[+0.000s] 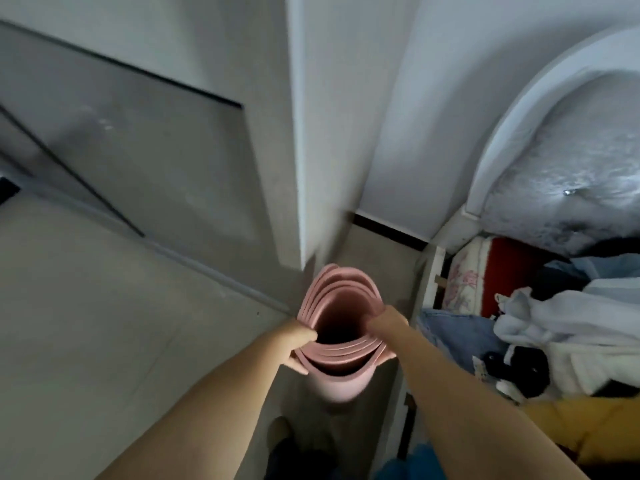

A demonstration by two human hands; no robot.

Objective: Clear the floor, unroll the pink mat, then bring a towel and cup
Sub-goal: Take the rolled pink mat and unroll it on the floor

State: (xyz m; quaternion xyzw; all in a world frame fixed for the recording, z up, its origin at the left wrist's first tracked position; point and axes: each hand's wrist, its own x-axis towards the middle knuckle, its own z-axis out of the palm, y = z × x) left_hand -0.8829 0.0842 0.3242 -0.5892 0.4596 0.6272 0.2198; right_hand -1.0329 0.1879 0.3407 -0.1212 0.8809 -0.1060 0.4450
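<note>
The pink mat (337, 296) is rolled up and stands on end in front of me, its open top facing the camera so the spiral layers show. My left hand (298, 344) grips the left rim of the roll, fingers curled over the edge. My right hand (382, 322) grips the right rim the same way. The roll's lower end is hidden beneath it. No towel or cup is identifiable.
A white wall corner (294, 168) rises just behind the mat. A bed (540, 323) piled with clothes and bedding fills the right side, under a padded grey headboard (571, 174). Grey floor (104, 323) stretches to the left. My foot (280, 431) shows below the mat.
</note>
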